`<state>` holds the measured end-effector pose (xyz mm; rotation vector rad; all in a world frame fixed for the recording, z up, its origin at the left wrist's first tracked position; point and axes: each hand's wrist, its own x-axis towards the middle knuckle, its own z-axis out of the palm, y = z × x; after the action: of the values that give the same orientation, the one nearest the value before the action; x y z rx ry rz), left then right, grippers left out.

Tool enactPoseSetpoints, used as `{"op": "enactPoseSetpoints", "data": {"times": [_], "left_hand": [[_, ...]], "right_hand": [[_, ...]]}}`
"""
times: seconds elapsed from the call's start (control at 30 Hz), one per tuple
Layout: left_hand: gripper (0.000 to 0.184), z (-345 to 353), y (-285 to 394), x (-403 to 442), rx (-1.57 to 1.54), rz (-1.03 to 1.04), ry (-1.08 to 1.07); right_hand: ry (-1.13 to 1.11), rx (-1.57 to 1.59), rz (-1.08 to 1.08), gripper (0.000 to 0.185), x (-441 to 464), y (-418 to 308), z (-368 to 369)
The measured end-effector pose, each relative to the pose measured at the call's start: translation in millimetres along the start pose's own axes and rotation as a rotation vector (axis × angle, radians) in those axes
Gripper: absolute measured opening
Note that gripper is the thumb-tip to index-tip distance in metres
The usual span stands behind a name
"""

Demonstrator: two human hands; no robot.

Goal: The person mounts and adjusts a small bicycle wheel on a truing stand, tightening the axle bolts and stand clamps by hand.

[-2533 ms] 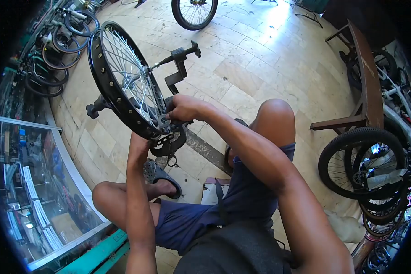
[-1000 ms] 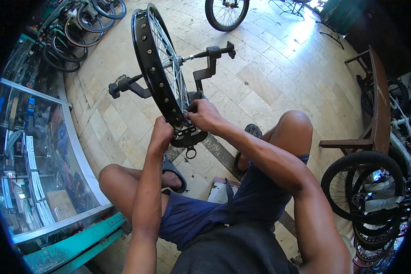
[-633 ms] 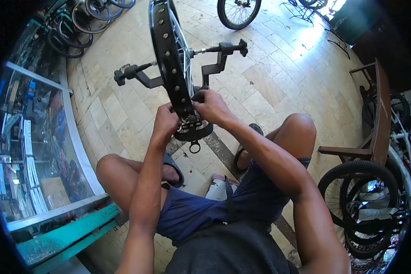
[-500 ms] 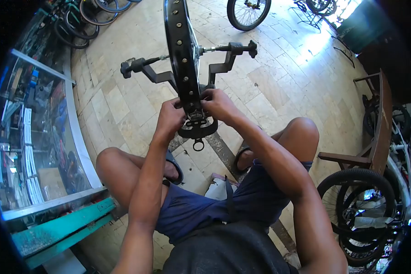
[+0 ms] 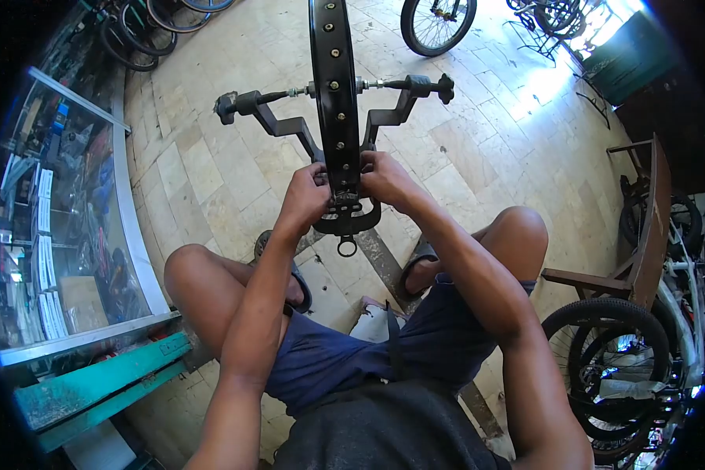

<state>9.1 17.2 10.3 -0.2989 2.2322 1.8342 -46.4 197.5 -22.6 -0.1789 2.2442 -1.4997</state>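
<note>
A black bicycle wheel rim (image 5: pixel 335 102), seen edge-on with a row of nipple heads along it, is mounted in a black truing stand (image 5: pixel 290 127). The axle runs out to a knob (image 5: pixel 446 88) on each side. My left hand (image 5: pixel 306 196) is at the rim's lower left side, fingers curled in. My right hand (image 5: pixel 385 178) is opposite, with thumb and fingers closed beside the rim. The rim and knuckles hide both hands' fingertips, so what they grip is unclear. Just below is the stand's base with a metal ring (image 5: pixel 348 247).
A glass display case (image 5: pixel 70 227) and a green bench (image 5: pixel 106 376) are on the left. To the right stand a wooden bench (image 5: pixel 652 227) and bicycle wheels (image 5: pixel 611 309). Another wheel (image 5: pixel 439 23) is ahead on the tiled floor (image 5: pixel 235 117).
The rim now appears more upright and edge-on, and the row of nipples along it has shifted. Stand and hands appear slightly further right in view. Both hands stay beside the rim.
</note>
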Motion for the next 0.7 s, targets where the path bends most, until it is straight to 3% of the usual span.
{"op": "enactPoseSetpoints", "data": {"times": [0.3, 0.47, 0.7], "left_hand": [[0.025, 6, 6, -5, -0.012, 0.07, -0.008], [0.021, 9, -8, 2, -0.076, 0.032, 0.005], [0.014, -7, 5, -2, -0.09, -0.001, 0.018]], "right_hand": [[0.079, 0.037, -0.046, 0.033, -12, -4, 5], [0.065, 0.107, -0.182, 0.029, -4, 2, 9], [0.078, 0.103, -0.105, 0.034, -9, -9, -1]]}}
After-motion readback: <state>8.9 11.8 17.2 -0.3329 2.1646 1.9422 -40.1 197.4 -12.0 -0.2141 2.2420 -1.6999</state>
